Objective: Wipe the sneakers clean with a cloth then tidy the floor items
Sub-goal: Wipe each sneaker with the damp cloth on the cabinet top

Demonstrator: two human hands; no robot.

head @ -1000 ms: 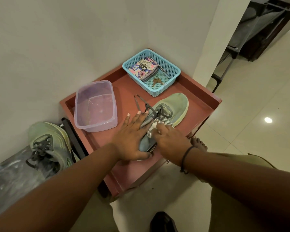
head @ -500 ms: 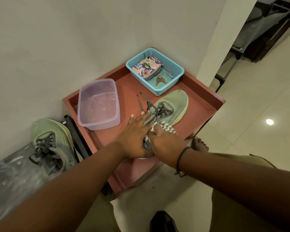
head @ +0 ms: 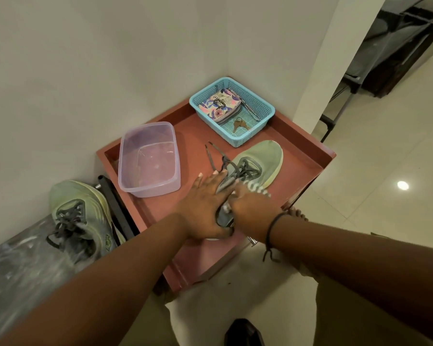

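A pale green sneaker (head: 261, 161) with grey laces lies on the red tray table (head: 308, 156), toe pointing away from me. My left hand (head: 205, 206) lies flat over its heel and left side, fingers straight. My right hand (head: 250, 208) holds a white and grey striped cloth (head: 256, 189) against the sneaker's right side near the collar; the cloth is blurred. The second green sneaker (head: 80, 216) rests to the left on a shiny grey surface, off the table.
A clear plastic tub (head: 149, 158) stands on the table's left part. At the back corner sits a blue mesh basket (head: 265, 106) with a patterned pouch (head: 219, 104) and keys (head: 239, 124). Walls close the back and left; tiled floor (head: 375, 171) opens to the right.
My right hand with the cloth slid along the sneaker's side towards the heel, then out again. My left hand stayed pressed on the shoe. The camera view shifted slightly.
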